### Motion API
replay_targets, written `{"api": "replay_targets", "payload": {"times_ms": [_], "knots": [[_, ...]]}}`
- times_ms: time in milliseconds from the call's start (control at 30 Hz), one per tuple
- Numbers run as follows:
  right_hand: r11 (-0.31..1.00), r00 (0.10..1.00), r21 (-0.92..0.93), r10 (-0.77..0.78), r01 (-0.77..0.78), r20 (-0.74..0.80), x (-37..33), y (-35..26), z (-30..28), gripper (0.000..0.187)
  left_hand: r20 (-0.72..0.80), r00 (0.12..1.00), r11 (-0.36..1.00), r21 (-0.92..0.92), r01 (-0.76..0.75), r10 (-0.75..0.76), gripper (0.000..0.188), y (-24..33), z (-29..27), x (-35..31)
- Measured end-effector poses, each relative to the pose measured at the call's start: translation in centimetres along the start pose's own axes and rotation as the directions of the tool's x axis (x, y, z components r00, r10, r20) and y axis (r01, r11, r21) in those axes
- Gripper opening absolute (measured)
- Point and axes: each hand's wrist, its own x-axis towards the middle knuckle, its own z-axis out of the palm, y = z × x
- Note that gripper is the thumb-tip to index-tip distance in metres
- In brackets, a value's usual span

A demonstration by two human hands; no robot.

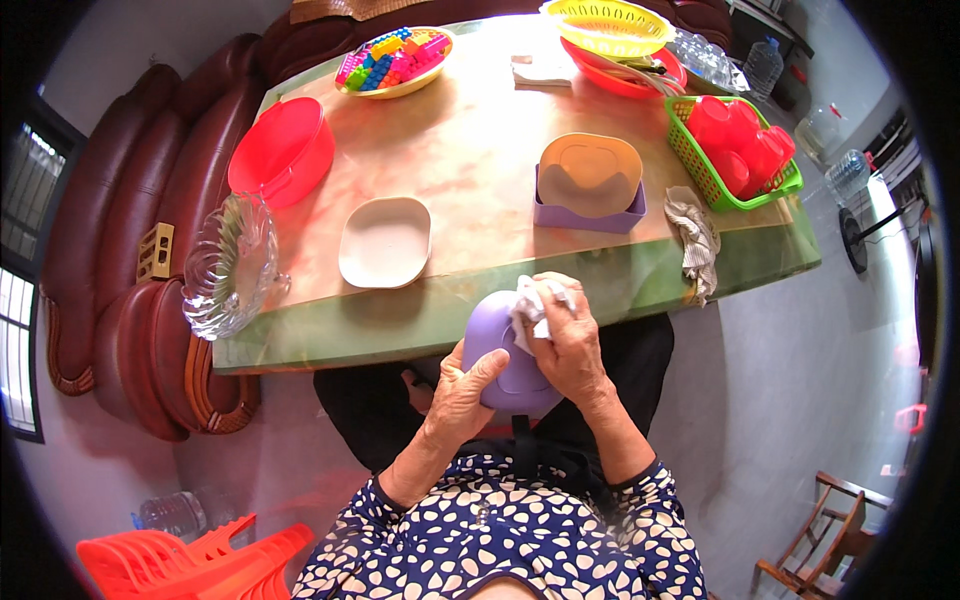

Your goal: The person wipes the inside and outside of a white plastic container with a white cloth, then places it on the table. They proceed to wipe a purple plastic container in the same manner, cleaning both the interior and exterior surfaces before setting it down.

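Observation:
A purple plastic bowl (520,375) is tilted over my lap, just off the table's near edge, its underside facing up. My left hand (463,392) grips its left side, with the thumb on the outer surface. Bunched white tissue (530,312) is pressed against the bowl's upper right by my right hand (570,340), whose fingers are closed around it. On the table beyond stand a pale cream bowl (386,243) to the left and an orange bowl (592,170) set in a purple container (590,218) to the right.
A glass dish (232,268) stands at the table's left corner beside a red basin (285,150). Toy bricks fill a yellow bowl (398,60) at the back. Rightward are a green basket (735,150) of red cups, a crumpled cloth (692,240) and a yellow colander (605,28).

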Motion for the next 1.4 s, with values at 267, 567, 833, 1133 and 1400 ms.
{"api": "replay_targets", "payload": {"times_ms": [267,567,833,1133,1400], "knots": [[0.979,0.997,0.193,-0.069,0.062,0.029,-0.4,-1.4,-1.1,0.047,0.015,0.998,0.963,0.262,-0.068,0.067,0.033,-0.1,-0.2,0.0],[0.990,0.989,0.102,-0.111,0.102,0.093,0.6,-3.6,-1.1,0.044,0.063,0.995,0.874,0.476,-0.093,0.072,0.026,0.1,-1.0,-0.7],[0.854,0.973,0.467,0.203,-0.232,0.111,1.5,0.6,-1.5,0.024,0.092,0.994,0.821,0.563,-0.094,0.050,0.032,0.2,-0.5,-0.9],[0.971,0.990,0.222,-0.113,0.092,0.084,2.7,-0.5,-1.7,0.030,0.141,0.963,0.794,0.599,0.101,-0.229,0.041,2.5,0.5,0.5],[0.960,0.960,0.036,-0.278,0.277,0.019,0.0,-2.8,0.1,0.034,0.114,0.983,0.771,0.610,-0.183,0.143,0.018,0.4,0.1,0.2]]}}
